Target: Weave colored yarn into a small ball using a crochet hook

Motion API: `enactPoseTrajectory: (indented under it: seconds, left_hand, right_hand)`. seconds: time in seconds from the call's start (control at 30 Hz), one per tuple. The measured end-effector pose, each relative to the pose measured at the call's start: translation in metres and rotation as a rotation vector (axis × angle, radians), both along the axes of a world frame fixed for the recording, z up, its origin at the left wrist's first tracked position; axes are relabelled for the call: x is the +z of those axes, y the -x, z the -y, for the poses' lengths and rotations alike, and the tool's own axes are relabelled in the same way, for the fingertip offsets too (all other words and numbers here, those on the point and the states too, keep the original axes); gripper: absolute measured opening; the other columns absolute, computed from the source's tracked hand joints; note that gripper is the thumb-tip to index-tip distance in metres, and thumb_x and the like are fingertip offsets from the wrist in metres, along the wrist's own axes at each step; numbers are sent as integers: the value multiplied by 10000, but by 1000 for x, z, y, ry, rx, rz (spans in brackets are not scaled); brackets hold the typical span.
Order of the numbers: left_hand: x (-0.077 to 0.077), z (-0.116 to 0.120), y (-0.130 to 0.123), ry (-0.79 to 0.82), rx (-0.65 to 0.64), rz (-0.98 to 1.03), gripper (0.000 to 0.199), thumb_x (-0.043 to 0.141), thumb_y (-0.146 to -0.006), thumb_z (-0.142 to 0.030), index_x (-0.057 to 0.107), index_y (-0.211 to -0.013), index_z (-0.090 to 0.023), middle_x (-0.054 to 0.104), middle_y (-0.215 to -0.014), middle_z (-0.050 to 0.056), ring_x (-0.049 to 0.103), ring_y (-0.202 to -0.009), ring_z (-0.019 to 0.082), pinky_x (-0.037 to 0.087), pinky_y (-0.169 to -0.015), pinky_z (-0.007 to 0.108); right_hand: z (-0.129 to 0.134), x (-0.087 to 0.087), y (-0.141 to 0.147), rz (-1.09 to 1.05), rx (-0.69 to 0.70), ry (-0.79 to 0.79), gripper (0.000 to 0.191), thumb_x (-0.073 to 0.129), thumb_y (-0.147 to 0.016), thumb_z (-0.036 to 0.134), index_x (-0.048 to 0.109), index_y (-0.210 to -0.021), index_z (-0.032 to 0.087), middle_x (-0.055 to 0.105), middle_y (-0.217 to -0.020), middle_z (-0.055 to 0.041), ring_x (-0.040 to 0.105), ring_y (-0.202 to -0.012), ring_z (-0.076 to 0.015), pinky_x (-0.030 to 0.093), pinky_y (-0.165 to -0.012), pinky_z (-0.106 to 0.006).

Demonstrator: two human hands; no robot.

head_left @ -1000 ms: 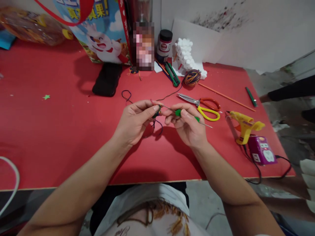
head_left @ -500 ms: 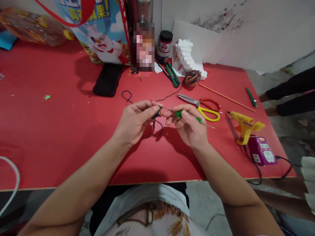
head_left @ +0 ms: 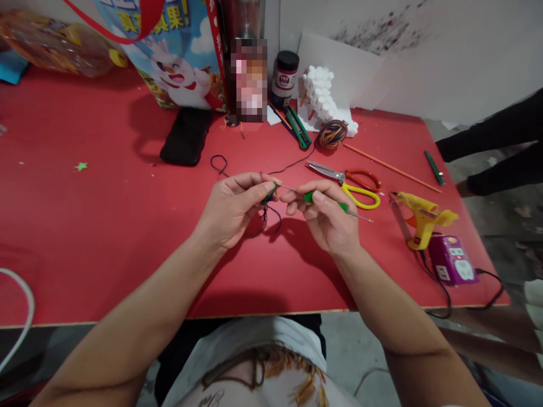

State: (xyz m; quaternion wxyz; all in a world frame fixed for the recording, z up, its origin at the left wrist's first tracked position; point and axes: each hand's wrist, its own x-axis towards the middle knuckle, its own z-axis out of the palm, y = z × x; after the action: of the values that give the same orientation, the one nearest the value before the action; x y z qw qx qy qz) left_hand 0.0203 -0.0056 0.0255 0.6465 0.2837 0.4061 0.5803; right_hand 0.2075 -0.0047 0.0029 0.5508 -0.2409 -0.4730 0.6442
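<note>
Between the thumb and fingers of my left hand (head_left: pixel 231 209) is a small piece of multicoloured crochet work (head_left: pixel 268 196), partly hidden by the thumb. Loose dark yarn ends dangle below it. My right hand (head_left: pixel 328 217) is closed round the green handle of a crochet hook (head_left: pixel 309 197), whose thin metal shaft reaches left to the yarn piece. A second thin metal end sticks out to the right of that hand. From the left hand a dark strand runs over the table to a ball of multicoloured yarn (head_left: pixel 332 134).
Scissors (head_left: pixel 341 180) lie just beyond my right hand. On the right are a yellow glue gun (head_left: pixel 424 217) and a purple power socket (head_left: pixel 452 261) with cables. A phone (head_left: pixel 185 137), a green cutter (head_left: pixel 299 129) and a dark jar (head_left: pixel 284 80) are farther back. A person's legs (head_left: pixel 496 144) stand at the right.
Both hands keep nearly the same pose, with the hook at the yarn piece. The person's legs at the right have shifted leftward.
</note>
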Motion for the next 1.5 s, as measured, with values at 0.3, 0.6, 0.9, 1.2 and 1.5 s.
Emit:
enactPoseTrajectory:
  seconds: [0.3, 0.6, 0.9, 1.2, 1.5]
  left_hand:
    - [-2, 1, 2, 14, -14, -17, 176, 991, -671, -227, 847, -760, -177, 796, -788, 17, 685, -650, 65, 538, -597, 134]
    - [-3, 2, 3, 53, -90, -11, 217, 984, -692, -270, 852, -828, -165, 822, -837, 52, 737, -687, 110, 566, -614, 174]
    - [-4, 2, 1, 31, -75, 6, 187, 982, -710, -236, 849, -827, -178, 829, -842, 38, 765, -725, 128, 610, -702, 214]
    - [-3, 7, -6, -7, -74, 26, 198, 974, -707, -213, 803, -796, -171, 842, -911, 56, 805, -845, 173, 616, -801, 266]
    - [-3, 6, -6, -51, -30, 29, 228, 1013, -691, -260, 828, -803, -188, 825, -869, 29, 749, -752, 115, 603, -733, 215]
  right_hand:
    - [0, 2, -2, 67, -49, 36, 163, 745, -971, 368, 812, -1002, 223, 866, -948, -94, 779, -825, -242, 691, -856, -491]
    - [1, -1, -1, 53, -46, 33, 151, 724, -996, 368, 798, -1034, 242, 866, -987, -82, 780, -860, -231, 679, -889, -479]
    - [2, -1, 3, -9, -1, 28, 142, 684, -1027, 325, 789, -1070, 239, 869, -1011, -71, 779, -850, -211, 668, -880, -444]
    - [3, 2, 7, -54, -49, 206, 153, 757, -953, 406, 744, -982, 256, 834, -898, -16, 689, -711, -149, 632, -787, -338]
    - [1, 2, 8, -74, -27, 265, 187, 769, -920, 424, 721, -973, 251, 805, -872, -6, 701, -751, -151, 600, -759, -316]
